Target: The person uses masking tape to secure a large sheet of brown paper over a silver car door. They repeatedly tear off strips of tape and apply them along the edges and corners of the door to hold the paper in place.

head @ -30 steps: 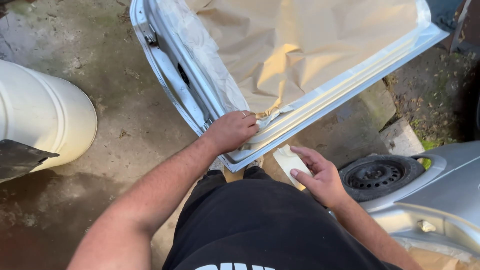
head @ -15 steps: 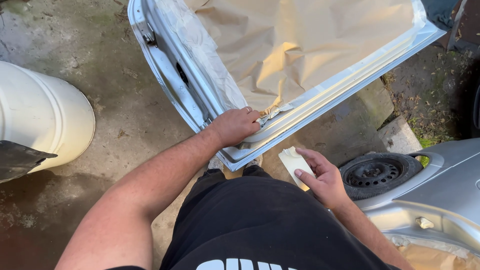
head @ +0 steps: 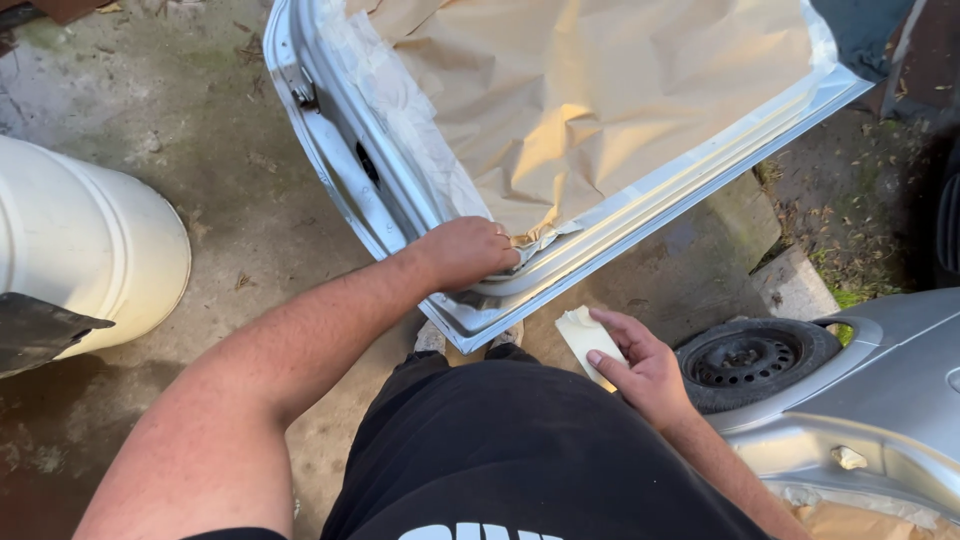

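Left hand grips masking paper edge; right hand holds pale block.

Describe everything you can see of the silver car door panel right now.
The silver car door panel lies tilted over the concrete ground, its lower corner pointing toward the person. Painted metal frame, glossy, with a dark slot and a hinge bracket on its left edge. Crumpled tan masking paper covers its middle, edged with pale tape. The left hand presses the paper's corner near the frame; the right hand is apart from it.
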